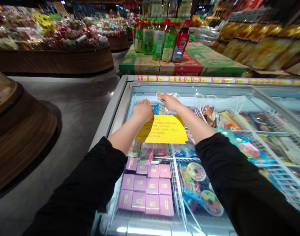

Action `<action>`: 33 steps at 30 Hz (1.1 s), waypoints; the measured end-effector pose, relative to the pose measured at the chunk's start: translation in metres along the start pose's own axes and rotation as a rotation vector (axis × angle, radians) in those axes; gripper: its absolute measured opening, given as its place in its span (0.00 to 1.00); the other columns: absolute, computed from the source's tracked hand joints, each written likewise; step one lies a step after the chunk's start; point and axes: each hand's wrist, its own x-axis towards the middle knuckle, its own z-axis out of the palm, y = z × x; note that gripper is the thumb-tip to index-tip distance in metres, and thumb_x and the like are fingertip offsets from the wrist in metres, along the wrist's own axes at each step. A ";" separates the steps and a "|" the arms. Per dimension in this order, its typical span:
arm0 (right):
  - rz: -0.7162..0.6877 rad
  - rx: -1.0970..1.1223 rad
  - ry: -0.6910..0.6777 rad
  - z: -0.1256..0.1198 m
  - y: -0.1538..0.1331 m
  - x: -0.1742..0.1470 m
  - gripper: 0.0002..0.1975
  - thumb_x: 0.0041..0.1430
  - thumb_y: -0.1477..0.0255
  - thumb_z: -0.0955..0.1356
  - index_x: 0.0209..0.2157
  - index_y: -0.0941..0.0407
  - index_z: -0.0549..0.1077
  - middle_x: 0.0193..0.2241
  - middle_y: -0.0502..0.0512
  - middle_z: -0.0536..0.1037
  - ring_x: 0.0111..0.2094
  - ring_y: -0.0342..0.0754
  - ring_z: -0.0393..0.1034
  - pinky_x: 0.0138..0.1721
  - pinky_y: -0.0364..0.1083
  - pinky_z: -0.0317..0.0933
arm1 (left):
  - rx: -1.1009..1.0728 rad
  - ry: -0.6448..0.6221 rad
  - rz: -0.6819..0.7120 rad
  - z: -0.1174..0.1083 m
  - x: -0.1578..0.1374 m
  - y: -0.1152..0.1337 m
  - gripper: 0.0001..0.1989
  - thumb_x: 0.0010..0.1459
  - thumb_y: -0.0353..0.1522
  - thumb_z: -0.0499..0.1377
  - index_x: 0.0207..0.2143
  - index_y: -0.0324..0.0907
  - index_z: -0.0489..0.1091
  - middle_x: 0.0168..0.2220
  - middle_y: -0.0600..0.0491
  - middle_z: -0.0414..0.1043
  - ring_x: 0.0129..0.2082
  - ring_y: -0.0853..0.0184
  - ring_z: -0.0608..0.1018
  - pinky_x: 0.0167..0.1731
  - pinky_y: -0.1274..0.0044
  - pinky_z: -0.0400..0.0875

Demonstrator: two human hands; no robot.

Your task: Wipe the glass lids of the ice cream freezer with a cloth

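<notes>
Both my arms reach across the glass lid of a chest freezer [154, 86]. Near the lid's far end, my right hand [171, 102] presses on a white cloth [174, 95], which shows past its fingers. To its left, my left hand [143, 110] rests over the glass with its fingers curled; what is under them, if anything, is hidden. A yellow paper notice [162, 131] with dark print lies on the lid between my forearms. Beneath the glass are several pink boxes [152, 186] and round clear tubs [196, 171] of coloured pieces.
Price tags [181, 79] line the freezer's back edge. Behind it, juice bottles [158, 39] stand on printed cartons [140, 64]. Wooden-sided displays [53, 62] flank the grey floor [86, 98] at left. White wire baskets [275, 160] with wrapped goods fill the freezer's right side.
</notes>
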 end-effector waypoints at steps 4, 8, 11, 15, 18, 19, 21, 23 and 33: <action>0.031 0.002 0.032 0.000 0.010 -0.027 0.30 0.70 0.79 0.62 0.71 0.54 0.69 0.72 0.56 0.65 0.74 0.63 0.57 0.73 0.61 0.55 | -0.013 -0.051 -0.009 -0.007 -0.007 -0.002 0.29 0.77 0.33 0.44 0.75 0.28 0.53 0.77 0.36 0.52 0.77 0.58 0.59 0.73 0.70 0.55; -0.045 0.042 0.018 0.010 -0.001 -0.056 0.31 0.71 0.78 0.62 0.72 0.48 0.67 0.73 0.49 0.65 0.75 0.59 0.56 0.74 0.62 0.53 | -0.049 -0.109 0.002 -0.014 -0.020 -0.005 0.28 0.77 0.33 0.46 0.74 0.32 0.57 0.78 0.39 0.52 0.76 0.58 0.61 0.72 0.69 0.58; -0.077 0.044 -0.043 0.013 -0.012 -0.047 0.29 0.71 0.78 0.61 0.71 0.53 0.69 0.73 0.52 0.63 0.74 0.57 0.56 0.75 0.59 0.52 | -0.063 -0.120 0.028 -0.014 -0.040 -0.004 0.27 0.77 0.31 0.44 0.74 0.34 0.58 0.77 0.40 0.53 0.76 0.59 0.62 0.71 0.70 0.60; -0.007 0.036 -0.020 0.008 -0.011 -0.027 0.27 0.72 0.78 0.62 0.68 0.51 0.72 0.72 0.53 0.67 0.74 0.58 0.58 0.73 0.60 0.55 | -0.060 -0.088 0.069 -0.008 -0.069 0.001 0.29 0.75 0.27 0.43 0.75 0.31 0.55 0.77 0.40 0.53 0.76 0.61 0.61 0.73 0.71 0.57; 0.036 0.012 0.037 0.005 -0.004 -0.041 0.27 0.72 0.75 0.63 0.70 0.50 0.70 0.72 0.54 0.67 0.74 0.59 0.58 0.72 0.62 0.56 | -0.075 -0.079 0.077 -0.007 -0.080 0.002 0.30 0.73 0.25 0.43 0.76 0.32 0.53 0.77 0.40 0.53 0.76 0.61 0.61 0.73 0.70 0.58; 0.032 0.008 0.047 0.005 -0.003 -0.051 0.27 0.73 0.75 0.63 0.70 0.51 0.69 0.72 0.55 0.66 0.74 0.59 0.58 0.73 0.62 0.56 | -0.082 -0.086 0.077 -0.008 -0.081 0.002 0.30 0.73 0.25 0.43 0.75 0.32 0.54 0.77 0.40 0.53 0.76 0.61 0.62 0.72 0.70 0.58; -0.008 0.008 0.045 0.007 -0.003 -0.074 0.29 0.73 0.75 0.61 0.72 0.52 0.68 0.72 0.56 0.65 0.74 0.57 0.57 0.74 0.62 0.53 | -0.090 -0.096 0.078 -0.010 -0.080 0.003 0.30 0.73 0.25 0.43 0.75 0.32 0.56 0.77 0.41 0.54 0.76 0.61 0.62 0.72 0.70 0.59; -0.060 0.014 0.020 0.008 -0.008 -0.090 0.30 0.72 0.76 0.61 0.72 0.52 0.66 0.73 0.55 0.65 0.75 0.56 0.56 0.75 0.61 0.51 | -0.089 -0.094 0.072 -0.012 -0.078 0.004 0.29 0.74 0.25 0.42 0.74 0.31 0.58 0.76 0.39 0.57 0.75 0.59 0.64 0.71 0.69 0.60; 0.017 0.024 0.019 0.003 -0.012 -0.036 0.29 0.71 0.78 0.62 0.70 0.51 0.70 0.72 0.52 0.66 0.74 0.58 0.58 0.73 0.59 0.55 | -0.067 -0.058 0.043 -0.011 -0.077 0.006 0.26 0.74 0.29 0.46 0.71 0.36 0.63 0.74 0.39 0.62 0.69 0.54 0.73 0.65 0.65 0.71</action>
